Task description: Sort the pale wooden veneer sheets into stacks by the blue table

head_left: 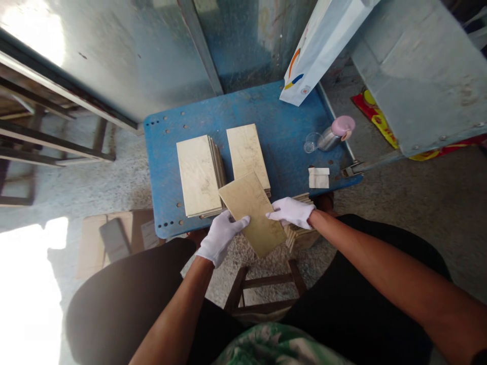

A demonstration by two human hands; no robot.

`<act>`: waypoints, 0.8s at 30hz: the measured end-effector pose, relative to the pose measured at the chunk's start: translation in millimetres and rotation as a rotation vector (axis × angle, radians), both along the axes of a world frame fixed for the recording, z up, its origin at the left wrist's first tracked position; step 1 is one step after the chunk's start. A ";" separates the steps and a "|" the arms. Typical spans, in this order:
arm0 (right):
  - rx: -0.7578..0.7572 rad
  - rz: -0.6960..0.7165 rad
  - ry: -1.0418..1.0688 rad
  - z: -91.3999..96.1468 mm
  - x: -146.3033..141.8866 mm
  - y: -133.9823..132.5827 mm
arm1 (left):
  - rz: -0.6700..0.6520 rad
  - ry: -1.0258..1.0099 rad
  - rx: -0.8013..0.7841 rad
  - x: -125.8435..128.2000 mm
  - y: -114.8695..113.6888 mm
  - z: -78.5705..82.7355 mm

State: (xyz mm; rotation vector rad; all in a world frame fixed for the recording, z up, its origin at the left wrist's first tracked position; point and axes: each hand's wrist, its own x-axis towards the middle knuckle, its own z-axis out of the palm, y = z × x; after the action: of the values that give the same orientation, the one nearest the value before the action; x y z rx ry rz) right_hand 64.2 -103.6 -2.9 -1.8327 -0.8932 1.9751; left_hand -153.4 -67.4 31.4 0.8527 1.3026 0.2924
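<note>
Between my two white-gloved hands is a thin, flat, tan rectangular board [254,215], tilted over the near edge of the blue table. My left hand [223,234] grips its left long edge, thumb on top. On the opposite edge, my right hand [292,212] pinches the board with its fingers. A tall stack of similar pale boards [200,177] lies on the table to the left. Beside it is a lower stack [248,152], partly covered by the held board. More boards [302,235] are stacked below my right hand, partly hidden by it.
The blue table [167,167] bears a steel flask with a pink lid [337,133], a clear cup [312,143] and a folded white paper [318,178]. A white bag [319,50] stands at its back right. Wooden stool legs [266,294] show between my knees; cardboard [89,238] lies on the floor.
</note>
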 end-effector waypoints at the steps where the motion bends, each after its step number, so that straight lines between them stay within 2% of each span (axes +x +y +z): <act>1: 0.013 0.040 0.019 1.8 1.8 -2.4 | -0.006 -0.002 0.001 -1.5 -2.5 2.4; 3: 0.044 0.132 0.034 4.0 6.4 -4.5 | -0.002 0.013 0.032 -3.5 -9.3 2.3; 5: 0.081 0.159 0.011 5.8 11.5 -3.0 | 0.002 0.043 0.087 -4.2 -17.8 -3.3; 9: 0.147 0.006 0.022 13.2 19.8 5.1 | -0.072 0.061 0.165 -4.5 -35.3 -20.8; 11: 0.164 -0.009 0.056 19.1 22.3 7.5 | -0.138 0.067 0.193 -5.5 -42.1 -28.6; 18: 0.133 0.371 -0.057 30.6 27.5 0.9 | -0.337 0.198 0.337 -18.0 -48.3 -46.4; 22: 0.182 0.507 -0.079 27.1 21.6 -5.6 | -0.492 0.359 0.423 -28.2 -48.6 -51.7; 24: 0.208 0.543 -0.095 22.5 13.9 -10.9 | -0.500 0.440 0.397 -31.3 -51.8 -54.3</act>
State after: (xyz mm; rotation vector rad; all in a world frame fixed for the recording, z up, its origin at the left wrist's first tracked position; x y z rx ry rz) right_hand 78.0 -114.5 19.6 -1.6985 -1.7026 1.9865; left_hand -184.8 -119.1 -22.9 1.6122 1.3986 -0.0453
